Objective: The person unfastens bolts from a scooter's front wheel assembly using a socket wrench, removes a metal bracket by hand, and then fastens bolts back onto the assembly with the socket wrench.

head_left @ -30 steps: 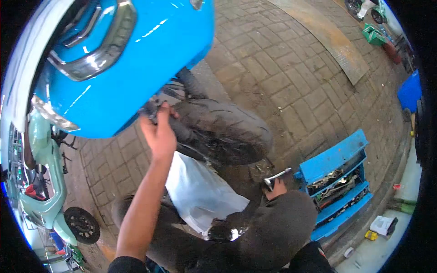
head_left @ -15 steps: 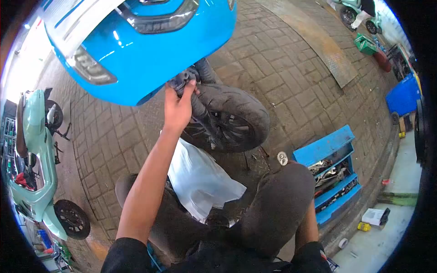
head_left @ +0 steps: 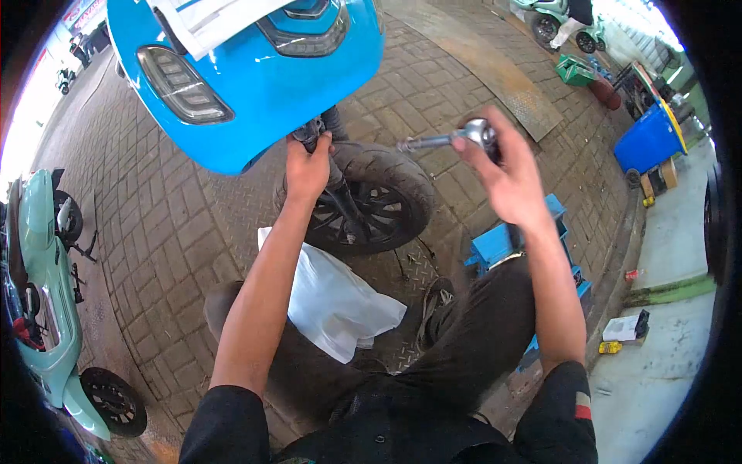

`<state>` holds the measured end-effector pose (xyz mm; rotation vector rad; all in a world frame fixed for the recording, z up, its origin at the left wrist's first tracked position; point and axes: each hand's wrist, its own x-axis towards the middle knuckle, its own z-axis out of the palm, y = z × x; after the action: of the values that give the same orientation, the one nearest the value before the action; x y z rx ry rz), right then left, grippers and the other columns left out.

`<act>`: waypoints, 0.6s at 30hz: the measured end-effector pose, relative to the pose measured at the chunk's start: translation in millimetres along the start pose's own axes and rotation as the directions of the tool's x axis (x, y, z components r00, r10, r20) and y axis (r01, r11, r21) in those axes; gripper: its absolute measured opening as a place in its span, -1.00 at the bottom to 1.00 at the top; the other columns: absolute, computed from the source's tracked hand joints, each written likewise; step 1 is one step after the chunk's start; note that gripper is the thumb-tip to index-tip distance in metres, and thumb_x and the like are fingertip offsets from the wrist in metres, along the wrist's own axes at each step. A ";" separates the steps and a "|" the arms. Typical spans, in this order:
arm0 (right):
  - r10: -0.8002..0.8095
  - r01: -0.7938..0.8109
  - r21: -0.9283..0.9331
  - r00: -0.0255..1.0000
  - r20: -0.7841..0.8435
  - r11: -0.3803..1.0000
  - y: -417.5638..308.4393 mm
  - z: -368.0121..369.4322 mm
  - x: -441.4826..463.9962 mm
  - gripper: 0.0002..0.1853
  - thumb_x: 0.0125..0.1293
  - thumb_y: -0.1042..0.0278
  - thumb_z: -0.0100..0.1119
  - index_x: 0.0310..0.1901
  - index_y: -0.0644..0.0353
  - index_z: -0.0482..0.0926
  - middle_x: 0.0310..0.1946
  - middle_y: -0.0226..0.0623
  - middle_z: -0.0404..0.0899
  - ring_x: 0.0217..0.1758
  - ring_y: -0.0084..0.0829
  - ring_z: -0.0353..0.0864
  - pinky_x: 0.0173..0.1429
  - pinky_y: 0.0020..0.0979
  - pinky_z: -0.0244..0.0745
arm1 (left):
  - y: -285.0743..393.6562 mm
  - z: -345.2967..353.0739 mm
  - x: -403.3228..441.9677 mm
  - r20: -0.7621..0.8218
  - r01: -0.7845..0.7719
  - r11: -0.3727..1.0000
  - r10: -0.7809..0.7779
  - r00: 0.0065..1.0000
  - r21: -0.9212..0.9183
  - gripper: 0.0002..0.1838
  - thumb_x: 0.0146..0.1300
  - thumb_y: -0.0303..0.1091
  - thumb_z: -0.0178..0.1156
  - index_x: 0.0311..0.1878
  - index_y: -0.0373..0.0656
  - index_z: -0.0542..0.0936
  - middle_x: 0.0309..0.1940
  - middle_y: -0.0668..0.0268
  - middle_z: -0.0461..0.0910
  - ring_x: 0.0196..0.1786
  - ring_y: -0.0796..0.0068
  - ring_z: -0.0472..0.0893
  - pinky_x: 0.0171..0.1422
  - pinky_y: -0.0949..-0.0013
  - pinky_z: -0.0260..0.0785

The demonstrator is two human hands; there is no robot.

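Observation:
My left hand [head_left: 309, 168] is closed around a dark part of the fork [head_left: 311, 133], just under the blue front panel [head_left: 263, 100] of a scooter. The black front wheel [head_left: 371, 203] is right beside that hand. Raised to the right of the wheel, my right hand [head_left: 506, 174] grips a silver ratchet wrench [head_left: 481, 133]; its shaft points left toward the wheel. A white plastic sheet [head_left: 336, 298] lies below the wheel, between my legs.
A blue toolbox [head_left: 491, 246] stands partly behind my right knee. At the left is a pale green scooter [head_left: 46, 255]. Farther right are a blue bin [head_left: 649, 139] and a green crate [head_left: 575, 71]. A person [head_left: 578, 17] is at the top right.
My right hand has come up from beside my right knee, now with the ratchet wrench in view. My left hand keeps its hold at the fork. The view has shifted.

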<state>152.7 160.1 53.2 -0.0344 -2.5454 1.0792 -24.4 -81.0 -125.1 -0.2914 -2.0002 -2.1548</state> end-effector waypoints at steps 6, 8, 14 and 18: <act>0.353 -0.359 0.574 0.927 0.128 0.735 -6.5 30.0 8.0 -0.79 0.56 0.23 0.29 -0.10 0.16 0.50 -0.57 -0.53 0.36 -0.61 -0.67 0.30 -0.57 -0.45 0.13 | 4.8 -7.9 -2.5 -0.012 0.000 0.980 0.002 1.000 0.198 -0.66 0.41 -0.28 0.35 0.03 -0.34 0.52 -0.34 0.15 0.73 -0.18 0.21 0.72 0.11 0.11 0.50; 0.368 -0.367 0.655 0.919 0.143 0.661 -10.0 44.3 14.1 -0.77 0.55 0.20 0.29 -0.10 0.13 0.47 -0.56 -0.54 0.35 -0.68 -0.68 0.24 -0.67 -0.48 -0.02 | 20.1 -12.0 -7.9 0.073 0.030 0.946 -0.057 0.996 0.324 -0.61 0.41 -0.27 0.35 0.11 -0.35 0.52 -0.20 0.07 0.75 -0.07 0.10 0.74 0.19 0.09 0.50; 0.428 -0.422 0.832 0.867 0.254 0.360 -15.5 77.8 29.4 -0.75 0.55 0.16 0.26 -0.06 0.08 0.40 -0.53 -0.44 0.37 -0.67 -0.63 0.25 -0.64 -0.50 -0.01 | -4.6 -19.2 -1.0 0.078 -0.107 0.937 0.086 0.993 0.331 -0.62 0.46 -0.27 0.36 0.15 -0.31 0.50 -0.14 0.14 0.76 -0.03 0.22 0.73 0.20 0.15 0.51; 0.384 -0.346 0.843 0.905 0.183 0.413 -14.3 99.5 36.3 -0.76 0.58 0.20 0.23 -0.09 0.11 0.39 -0.59 -0.48 0.34 -0.70 -0.63 0.23 -0.64 -0.47 0.02 | 10.3 -23.2 -3.8 0.141 -0.104 0.911 0.051 0.989 0.399 -0.62 0.47 -0.27 0.36 0.16 -0.30 0.49 -0.17 0.17 0.77 -0.05 0.31 0.74 0.19 0.19 0.53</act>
<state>86.0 87.5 11.9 -0.3580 -1.6672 2.4026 -18.4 -105.0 -117.9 -0.4426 -2.3978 -1.6535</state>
